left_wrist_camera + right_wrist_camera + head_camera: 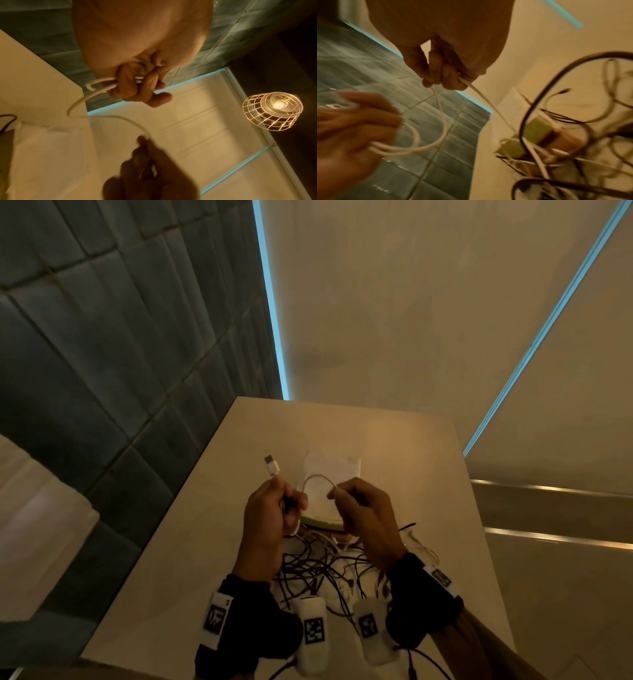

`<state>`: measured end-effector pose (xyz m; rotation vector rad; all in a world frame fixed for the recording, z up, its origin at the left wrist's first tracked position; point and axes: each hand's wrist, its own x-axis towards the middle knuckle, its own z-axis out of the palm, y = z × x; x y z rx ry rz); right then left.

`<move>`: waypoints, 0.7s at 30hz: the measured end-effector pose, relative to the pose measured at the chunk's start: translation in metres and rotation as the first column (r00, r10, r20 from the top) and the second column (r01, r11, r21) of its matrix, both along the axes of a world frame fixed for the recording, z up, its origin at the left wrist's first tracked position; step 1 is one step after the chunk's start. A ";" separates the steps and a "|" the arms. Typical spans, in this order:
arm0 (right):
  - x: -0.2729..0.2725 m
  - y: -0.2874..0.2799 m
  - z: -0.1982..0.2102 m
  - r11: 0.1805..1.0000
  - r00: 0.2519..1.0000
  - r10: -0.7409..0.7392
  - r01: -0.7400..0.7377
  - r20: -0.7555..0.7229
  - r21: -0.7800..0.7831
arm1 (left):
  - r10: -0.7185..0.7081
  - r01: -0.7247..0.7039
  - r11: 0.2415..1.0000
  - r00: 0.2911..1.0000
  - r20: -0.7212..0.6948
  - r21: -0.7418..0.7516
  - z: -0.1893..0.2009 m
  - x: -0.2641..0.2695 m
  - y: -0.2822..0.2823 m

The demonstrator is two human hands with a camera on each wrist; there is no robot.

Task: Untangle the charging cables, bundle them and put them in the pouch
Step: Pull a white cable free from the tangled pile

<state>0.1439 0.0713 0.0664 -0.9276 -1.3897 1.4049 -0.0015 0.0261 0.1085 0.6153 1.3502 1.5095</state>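
Right now your left hand (270, 508) is curled round a few folded turns of the white cable (318, 478), with the plug (272, 465) sticking up past your knuckles. The left wrist view shows the loops (101, 84) pinched between thumb and fingers. Your right hand (359, 508) pinches the same cable further along, and a short arc of it spans the gap between your hands.

Keep the left pinch firm on the turns; if it slackens, they will likely spring apart. Let the cable slide through your right fingers (443, 73) rather than clamping hard, so each new turn comes up without twist. Lay each turn beside the last, all about the same length.

From your right hand the cable drops to the tangle (325, 573) of dark and white cables on the near part of the table (411, 460). How far it runs into that knot is unclear in these views. So draw it up gently; a sharp tug would probably tighten the dark strands around it or drag the whole pile. If it catches, stop and lift the crossing strand off.

Further out, the pouch (332, 470) lies flat on the table just beyond your hands, with the tangle touching its near edge. I cannot tell whether its mouth is open.
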 end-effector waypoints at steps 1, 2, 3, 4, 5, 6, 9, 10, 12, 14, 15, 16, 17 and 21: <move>-0.003 -0.004 0.011 0.999 0.999 0.037 -0.036 -0.035 0.035 | -0.002 0.003 1.000 1.000 0.015 -0.031 -0.002 0.001 0.001; -0.004 -0.008 0.021 0.995 0.994 0.083 -0.079 -0.069 0.060 | -0.007 0.009 0.998 0.999 0.039 -0.056 -0.002 0.001 0.001; -0.005 -0.012 0.026 0.989 0.986 0.135 -0.129 -0.097 0.067 | -0.021 0.026 0.998 0.996 0.085 -0.066 -0.001 0.001 0.000; -0.005 -0.016 0.029 0.981 0.977 0.186 -0.179 -0.108 0.069 | -0.047 0.056 0.997 0.986 0.162 -0.047 0.000 0.001 -0.001; -0.005 -0.020 0.030 0.972 0.968 0.230 -0.224 -0.104 0.067 | -0.083 0.086 0.996 0.962 0.259 -0.002 0.002 0.000 -0.002; -0.004 -0.022 0.028 0.964 0.961 0.263 -0.258 -0.084 0.066 | -0.114 0.101 0.993 0.931 0.348 0.055 0.005 0.001 -0.003; 0.000 -0.023 0.011 0.952 0.951 0.305 -0.306 -0.044 -0.012 | -0.185 0.095 0.973 0.864 0.468 0.209 0.011 0.002 -0.004; 0.002 -0.023 0.005 0.947 0.947 0.318 -0.319 -0.038 -0.042 | -0.215 0.107 0.964 0.855 0.471 0.244 0.011 0.003 -0.004; 0.005 -0.023 -0.008 0.935 0.939 0.344 -0.345 -0.029 -0.076 | -0.259 0.143 0.949 0.863 0.434 0.282 0.010 0.003 -0.003; 0.007 -0.024 -0.022 0.923 0.928 0.373 -0.374 -0.027 -0.088 | -0.284 0.174 0.937 0.885 0.368 0.304 0.008 0.004 -0.003; 0.008 -0.024 -0.030 0.920 0.925 0.380 -0.381 -0.024 -0.092 | -0.300 0.190 0.928 0.890 0.343 0.320 0.008 0.004 -0.004; 0.009 -0.025 -0.037 0.918 0.923 0.383 -0.383 -0.021 -0.098 | -0.317 0.202 0.919 0.889 0.330 0.337 0.008 0.004 -0.004; 0.010 -0.025 -0.045 0.919 0.926 0.378 -0.378 -0.015 -0.111 | -0.330 0.210 0.912 0.886 0.325 0.352 0.008 0.003 -0.004; 0.014 -0.027 -0.072 0.933 0.939 0.341 -0.333 0.039 -0.138 | -0.314 0.189 0.912 0.893 0.322 0.364 0.008 -0.001 -0.007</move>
